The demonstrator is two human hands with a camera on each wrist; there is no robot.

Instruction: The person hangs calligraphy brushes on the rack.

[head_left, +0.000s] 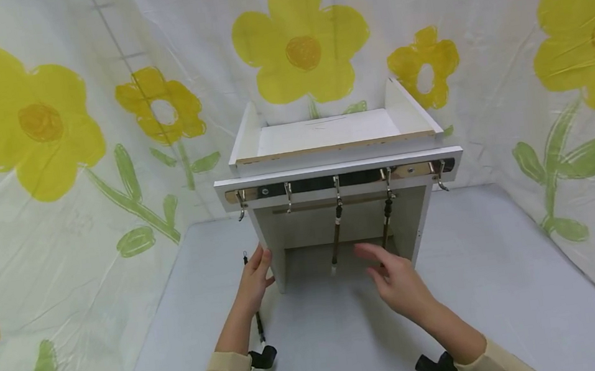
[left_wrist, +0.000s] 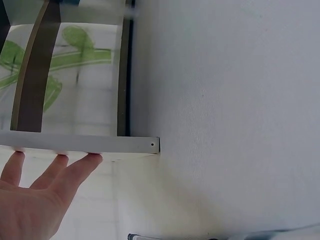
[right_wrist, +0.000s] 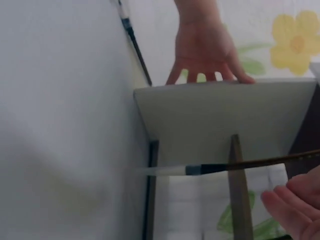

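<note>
My left hand [head_left: 253, 276] rests on the left side panel [left_wrist: 80, 142] of a white shelf, its fingers straight and fingertips against the outer face. My right hand [head_left: 397, 279] holds nothing, its fingers loosely bent in front of the shelf's right part. Two brushes hang from hooks: a brown-handled writing brush [head_left: 336, 237] with a pale tip from the middle hook, and a second brush [head_left: 386, 219] farther right, partly hidden behind my right hand. In the right wrist view the white-tipped brush [right_wrist: 210, 169] crosses just beyond the right fingertips. Another dark brush [head_left: 259, 325] lies left of the shelf, partly behind my left wrist.
The shelf's front board carries a metal rail [head_left: 309, 185] with several hooks. An open tray-like top [head_left: 330, 131] with raised sides sits above it. The pale tabletop [head_left: 320, 358] runs back to a sheet [head_left: 214, 65] painted with yellow flowers.
</note>
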